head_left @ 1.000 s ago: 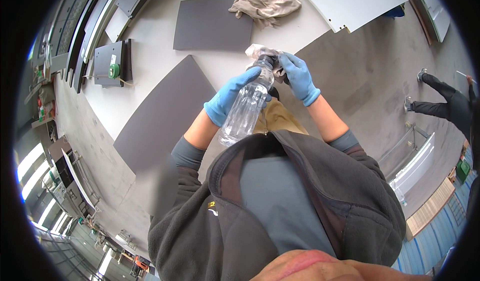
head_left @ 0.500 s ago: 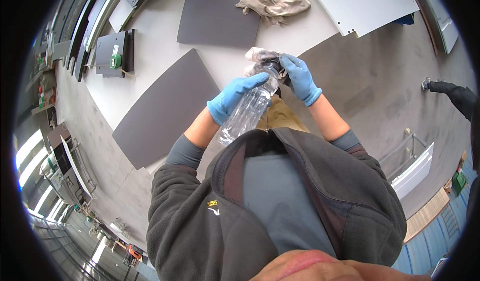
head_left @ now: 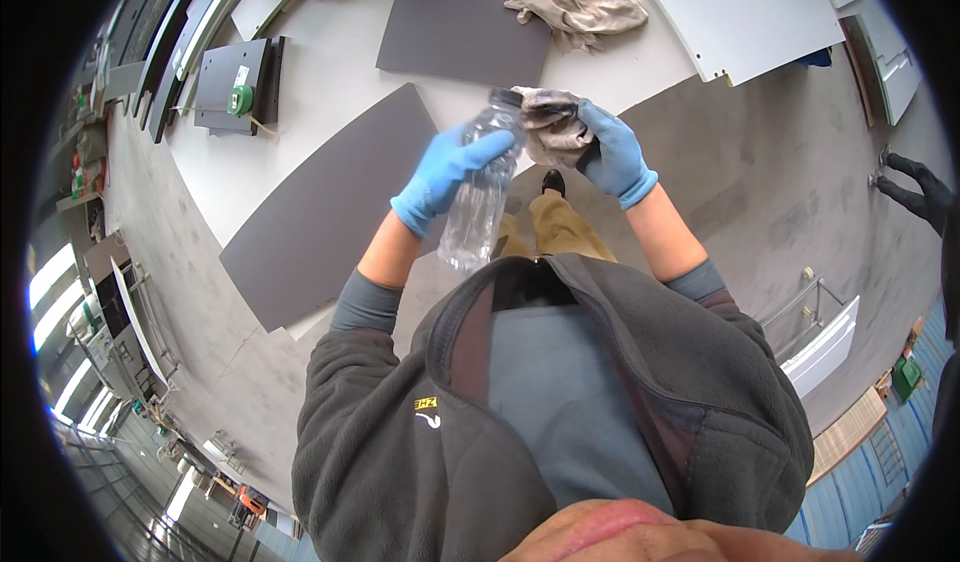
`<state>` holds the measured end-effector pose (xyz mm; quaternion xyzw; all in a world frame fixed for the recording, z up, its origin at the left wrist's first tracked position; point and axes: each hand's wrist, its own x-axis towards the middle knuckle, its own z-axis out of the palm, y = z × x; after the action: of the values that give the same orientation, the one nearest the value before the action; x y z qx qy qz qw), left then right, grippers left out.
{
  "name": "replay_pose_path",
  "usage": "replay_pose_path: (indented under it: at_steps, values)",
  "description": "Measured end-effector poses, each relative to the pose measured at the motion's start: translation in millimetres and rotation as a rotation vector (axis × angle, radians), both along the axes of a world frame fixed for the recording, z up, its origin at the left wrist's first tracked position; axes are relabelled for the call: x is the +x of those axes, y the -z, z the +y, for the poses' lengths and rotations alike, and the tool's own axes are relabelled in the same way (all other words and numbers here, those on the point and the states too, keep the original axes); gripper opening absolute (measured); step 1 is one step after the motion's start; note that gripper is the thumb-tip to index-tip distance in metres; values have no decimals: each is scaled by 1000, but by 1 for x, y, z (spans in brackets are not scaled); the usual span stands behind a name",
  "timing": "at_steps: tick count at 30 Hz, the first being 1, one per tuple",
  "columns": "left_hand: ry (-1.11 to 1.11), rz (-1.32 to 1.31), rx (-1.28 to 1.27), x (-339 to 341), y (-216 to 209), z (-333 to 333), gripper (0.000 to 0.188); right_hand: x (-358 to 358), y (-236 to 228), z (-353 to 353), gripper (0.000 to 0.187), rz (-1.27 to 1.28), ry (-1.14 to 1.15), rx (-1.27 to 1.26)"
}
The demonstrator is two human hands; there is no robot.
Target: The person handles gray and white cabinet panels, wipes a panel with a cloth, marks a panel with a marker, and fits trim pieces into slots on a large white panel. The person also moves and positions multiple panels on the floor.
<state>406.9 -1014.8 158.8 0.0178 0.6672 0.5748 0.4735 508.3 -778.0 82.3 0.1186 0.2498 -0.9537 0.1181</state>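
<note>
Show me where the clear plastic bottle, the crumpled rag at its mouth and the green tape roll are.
clear plastic bottle (head_left: 478, 202), head view, middle of its body.
crumpled rag (head_left: 552, 130), head view, bunched middle.
green tape roll (head_left: 239, 100), head view, its rim.

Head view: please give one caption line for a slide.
Gloved left hand holds clear bottle; right hand presses rag to its neck.

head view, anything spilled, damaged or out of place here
No spill or damage shows. One crumpled beige rag lies loose across the edge of a dark grey panel on the white table. The clear plastic bottle is tilted, mouth against a stained cloth.
</note>
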Motion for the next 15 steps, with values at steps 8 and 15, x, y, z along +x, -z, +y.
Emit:
replay_pose_path:
  at_steps: [8, 15]
  values:
    - [-242, 830, -95, -125, 14, -99, 72, -15, 8, -72, 50, -68, 68, -41]
    - [-574, 1394, -31, -260, 88, -153, 86, -33, 4, -153, 52, -121, 199, 94]
